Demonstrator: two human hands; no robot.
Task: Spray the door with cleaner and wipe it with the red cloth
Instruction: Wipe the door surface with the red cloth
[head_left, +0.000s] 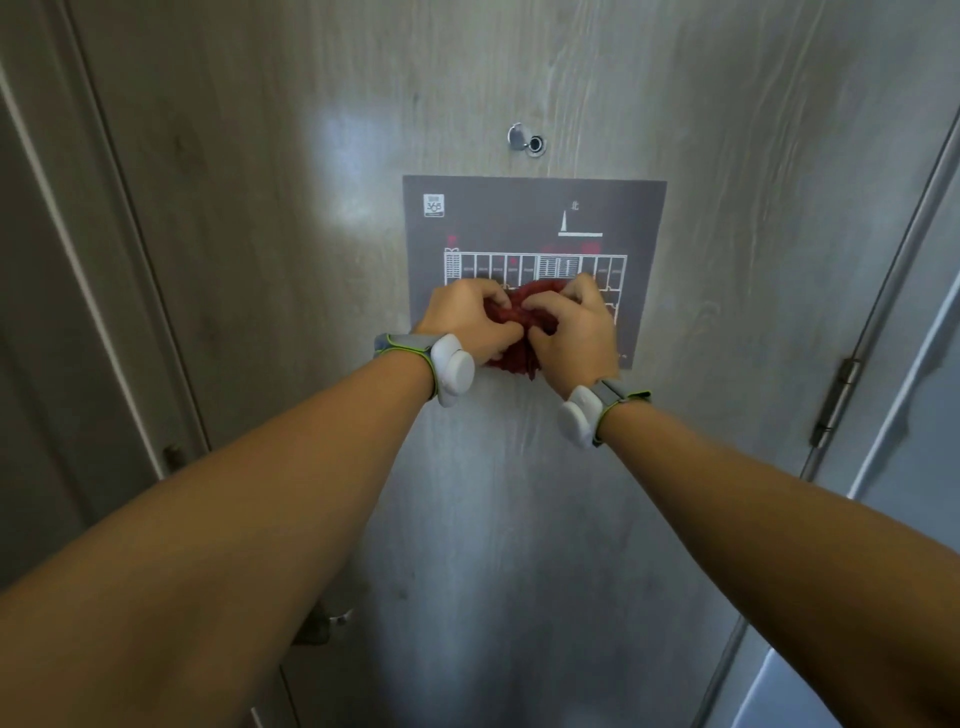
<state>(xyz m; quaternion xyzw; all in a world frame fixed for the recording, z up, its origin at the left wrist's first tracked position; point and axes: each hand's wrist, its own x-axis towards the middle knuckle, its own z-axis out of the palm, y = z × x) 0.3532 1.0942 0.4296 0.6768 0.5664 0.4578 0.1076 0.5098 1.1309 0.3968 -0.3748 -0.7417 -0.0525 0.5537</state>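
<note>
A grey wood-grain door (519, 493) fills the view straight ahead. The red cloth (524, 325) is bunched into a ball in front of the door, held between both hands at chest height. My left hand (467, 319) grips its left side with curled fingers. My right hand (576, 332) grips its right side, fingers dug into the fabric. Both wrists carry white sensor bands. No spray bottle is in view.
A dark floor-plan sign (535, 223) is fixed to the door behind the hands, with a peephole (527, 140) above it. The door frame (88, 260) runs down the left. A hinge (836, 400) sits on the right edge. The door handle (322, 623) shows under my left forearm.
</note>
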